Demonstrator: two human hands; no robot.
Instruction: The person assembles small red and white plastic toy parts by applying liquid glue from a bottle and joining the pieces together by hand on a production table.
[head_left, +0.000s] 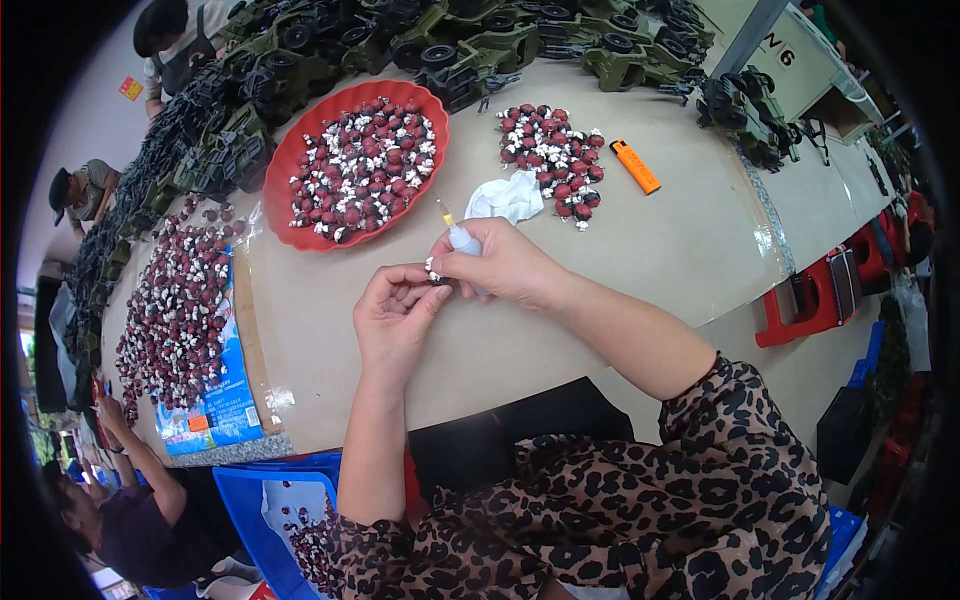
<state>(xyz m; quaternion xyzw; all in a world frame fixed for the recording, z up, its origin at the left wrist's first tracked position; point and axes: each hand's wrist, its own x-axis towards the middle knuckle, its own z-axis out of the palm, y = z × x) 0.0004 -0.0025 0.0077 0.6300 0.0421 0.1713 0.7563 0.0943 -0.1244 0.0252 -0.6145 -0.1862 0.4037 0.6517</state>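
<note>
My right hand (515,265) is closed round a small translucent squeeze bottle (463,241) with a yellow collar and a thin needle tip pointing up and away. Close beside it, my left hand (388,325) pinches a tiny white-and-dark figure piece (433,270) between thumb and fingers. Both hands meet over the tan tabletop (330,340). Beyond them lies a crumpled white cloth (506,197), next to a loose group of small dark-red and white pieces (550,150). A red scalloped bowl (277,190) full of similar pieces stands to the far left of my hands.
Green toy military vehicles (430,50) are heaped along the far edge. An orange lighter (636,166) lies right. More pieces (180,300) cover a blue sheet (232,400) at left, near another person (140,510). A blue bin (240,500) and red stools (815,300) stand below table level.
</note>
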